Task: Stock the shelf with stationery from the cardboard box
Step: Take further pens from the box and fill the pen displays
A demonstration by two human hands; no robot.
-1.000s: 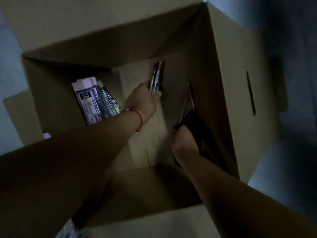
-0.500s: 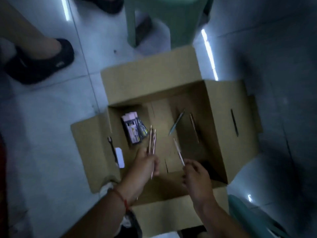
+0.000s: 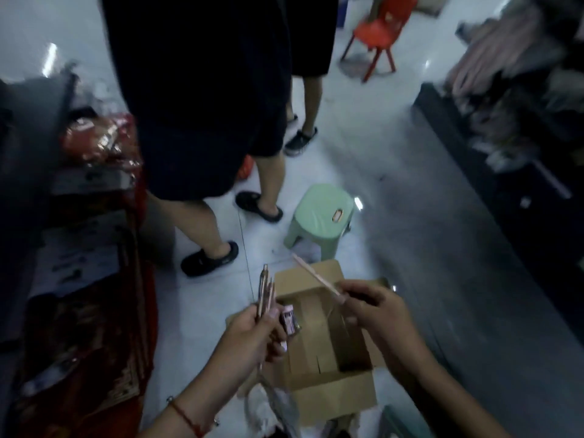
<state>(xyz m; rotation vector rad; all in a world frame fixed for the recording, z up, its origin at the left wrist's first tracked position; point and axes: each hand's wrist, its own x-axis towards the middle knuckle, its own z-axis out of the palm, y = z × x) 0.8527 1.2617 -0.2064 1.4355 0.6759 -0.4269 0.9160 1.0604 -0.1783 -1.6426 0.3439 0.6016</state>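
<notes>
The open cardboard box (image 3: 335,396) stands on the floor below my hands. A pink pack of pens (image 3: 290,320) lies inside at its left. My left hand (image 3: 252,336) grips a small bundle of pens (image 3: 265,290) that points upward, above the box's left edge. My right hand (image 3: 376,314) pinches a single thin pen (image 3: 314,276) by its lower end, with the pen slanting up to the left over the box.
A shelf unit with red packaged goods (image 3: 94,137) runs along the left. A person in dark shorts and black sandals (image 3: 208,257) stands just beyond the box. A green stool (image 3: 319,219) sits behind the box, a dark display (image 3: 505,172) at the right, a red chair (image 3: 376,36) far back.
My hands have lifted out of the box with the pens. The view has swung up from the box interior to the aisle, the shelf and the standing person.
</notes>
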